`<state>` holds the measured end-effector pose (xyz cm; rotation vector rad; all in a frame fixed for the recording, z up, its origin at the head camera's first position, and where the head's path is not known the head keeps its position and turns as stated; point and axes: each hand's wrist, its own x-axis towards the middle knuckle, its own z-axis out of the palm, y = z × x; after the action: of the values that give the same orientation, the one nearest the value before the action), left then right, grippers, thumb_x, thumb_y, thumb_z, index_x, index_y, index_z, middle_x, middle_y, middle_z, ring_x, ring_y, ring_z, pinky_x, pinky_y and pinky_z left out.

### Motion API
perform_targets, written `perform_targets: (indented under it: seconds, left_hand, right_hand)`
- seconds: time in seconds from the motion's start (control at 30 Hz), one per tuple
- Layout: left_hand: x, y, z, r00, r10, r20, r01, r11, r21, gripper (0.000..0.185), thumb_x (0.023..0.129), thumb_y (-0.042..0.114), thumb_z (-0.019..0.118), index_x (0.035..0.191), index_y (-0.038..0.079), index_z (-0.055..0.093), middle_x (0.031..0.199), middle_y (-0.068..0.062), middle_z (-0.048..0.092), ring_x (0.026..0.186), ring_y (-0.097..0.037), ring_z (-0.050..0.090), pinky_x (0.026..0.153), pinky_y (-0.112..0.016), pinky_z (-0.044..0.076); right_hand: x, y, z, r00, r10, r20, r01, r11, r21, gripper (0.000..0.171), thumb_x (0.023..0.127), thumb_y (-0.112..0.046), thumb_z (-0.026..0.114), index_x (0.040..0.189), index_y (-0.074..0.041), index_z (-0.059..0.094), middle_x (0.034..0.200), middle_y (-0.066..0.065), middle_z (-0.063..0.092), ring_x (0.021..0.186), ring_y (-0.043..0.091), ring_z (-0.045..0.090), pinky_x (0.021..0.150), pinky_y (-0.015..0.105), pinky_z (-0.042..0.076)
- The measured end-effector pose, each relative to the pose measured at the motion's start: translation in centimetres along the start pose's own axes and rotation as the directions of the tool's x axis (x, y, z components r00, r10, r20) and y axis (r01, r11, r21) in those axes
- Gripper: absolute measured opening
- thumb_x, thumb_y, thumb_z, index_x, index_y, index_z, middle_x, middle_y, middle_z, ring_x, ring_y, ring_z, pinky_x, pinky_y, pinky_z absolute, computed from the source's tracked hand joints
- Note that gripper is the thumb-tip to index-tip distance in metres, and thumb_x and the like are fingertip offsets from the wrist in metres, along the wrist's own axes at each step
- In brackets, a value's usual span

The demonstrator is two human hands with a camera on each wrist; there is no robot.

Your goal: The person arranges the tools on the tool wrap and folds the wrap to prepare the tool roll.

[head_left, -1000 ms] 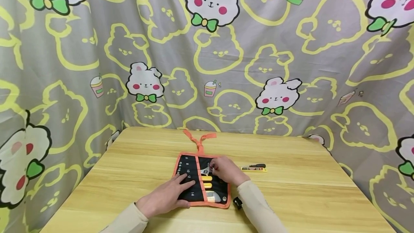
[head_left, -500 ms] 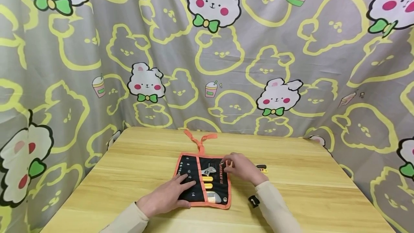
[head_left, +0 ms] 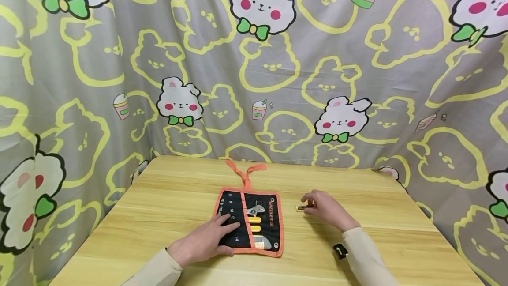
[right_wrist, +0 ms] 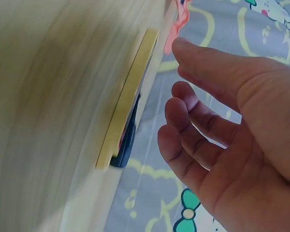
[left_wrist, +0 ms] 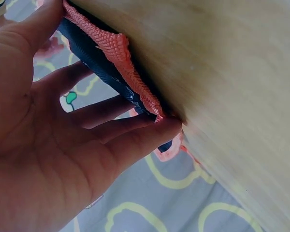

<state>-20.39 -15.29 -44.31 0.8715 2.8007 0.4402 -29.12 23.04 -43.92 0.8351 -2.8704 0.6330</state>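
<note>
the right hand (head_left: 323,208) reaches over the yellow utility knife (head_left: 304,208), right of centre in the head view. its grip is released: in the right wrist view the fingers (right_wrist: 193,130) are relaxed and slightly bent, near the knife (right_wrist: 128,104) but not yet closed on it. the knife lies flat on the desk (head_left: 397,233), just right of the tool roll (head_left: 249,222) and apart from it.

to take it well, i think the thumb should go on one long edge and the fingers on the other, near the middle of the body, so it lifts level and does not turn. the knife is thin and flat, so the fingertips must go low against the desk.

the left hand (head_left: 202,242) lies flat, fingers straight, on the left part of the roll and presses it down; the left wrist view shows the fingers (left_wrist: 121,125) at the orange edge (left_wrist: 116,48). an adjustable wrench (head_left: 255,210) and yellow handles (head_left: 254,223) sit in the pockets.
</note>
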Motion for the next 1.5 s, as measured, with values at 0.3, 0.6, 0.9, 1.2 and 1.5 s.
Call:
perform_targets:
  seconds: [0.3, 0.6, 0.9, 1.2, 1.5]
  left_hand:
    - [0.0, 0.0, 0.1, 1.0, -0.001, -0.005, 0.001, 1.0, 0.012, 0.072, 0.088, 0.052, 0.073, 0.15, 0.019, 0.054, 0.154, -0.025, 0.046, 0.14, -0.049, 0.045, 0.108, -0.059, 0.046]
    - [0.0, 0.1, 0.1, 1.0, -0.004, -0.011, 0.004, 1.0, 0.014, 0.072, 0.088, 0.052, 0.073, 0.15, 0.019, 0.055, 0.153, -0.025, 0.046, 0.139, -0.049, 0.046, 0.107, -0.059, 0.046]
    - [-0.1, 0.2, 0.0, 1.0, 0.0, -0.015, 0.0, 1.0, 0.018, 0.072, 0.088, 0.052, 0.073, 0.15, 0.019, 0.055, 0.153, -0.025, 0.046, 0.139, -0.048, 0.046, 0.107, -0.058, 0.046]
    - [-0.1, 0.1, 0.0, 1.0, -0.004, -0.016, 0.004, 1.0, 0.014, 0.072, 0.088, 0.052, 0.073, 0.15, 0.019, 0.055, 0.154, -0.025, 0.046, 0.139, -0.048, 0.046, 0.107, -0.059, 0.046]
    - [-0.1, 0.2, 0.0, 1.0, -0.002, -0.016, 0.003, 1.0, 0.012, 0.072, 0.088, 0.052, 0.073, 0.15, 0.019, 0.055, 0.154, -0.025, 0.046, 0.139, -0.049, 0.046, 0.108, -0.059, 0.046]
  right_hand:
    - [-1.6, 2.2, -0.3, 1.0, 0.002, -0.012, -0.001, 1.0, 0.009, 0.011, 0.088, -0.005, 0.078, 0.099, -0.004, 0.077, 0.082, -0.005, 0.061, 0.072, 0.003, 0.051, 0.062, 0.024, 0.047]
    - [-2.1, 3.2, -0.4, 0.999, 0.043, -0.003, -0.043, 0.999, -0.01, 0.011, 0.09, -0.006, 0.077, 0.101, -0.006, 0.077, 0.082, -0.007, 0.059, 0.071, 0.003, 0.049, 0.062, 0.024, 0.046]
    - [-2.3, 3.1, -0.4, 1.0, 0.014, 0.006, -0.014, 1.0, -0.005, 0.012, 0.085, -0.002, 0.08, 0.094, -0.009, 0.076, 0.08, -0.005, 0.06, 0.071, 0.006, 0.051, 0.061, 0.024, 0.046]
    - [-2.4, 3.0, -0.6, 1.0, -0.008, 0.03, 0.007, 1.0, 0.021, 0.023, 0.08, 0.006, 0.079, 0.096, -0.01, 0.076, 0.079, -0.002, 0.06, 0.07, 0.01, 0.051, 0.061, 0.024, 0.043]
    - [-2.4, 2.7, -0.8, 0.994, -0.05, 0.1, 0.043, 0.996, 0.075, 0.023, 0.083, 0.007, 0.077, 0.096, -0.012, 0.073, 0.078, -0.005, 0.061, 0.069, 0.005, 0.047, 0.061, 0.023, 0.042]
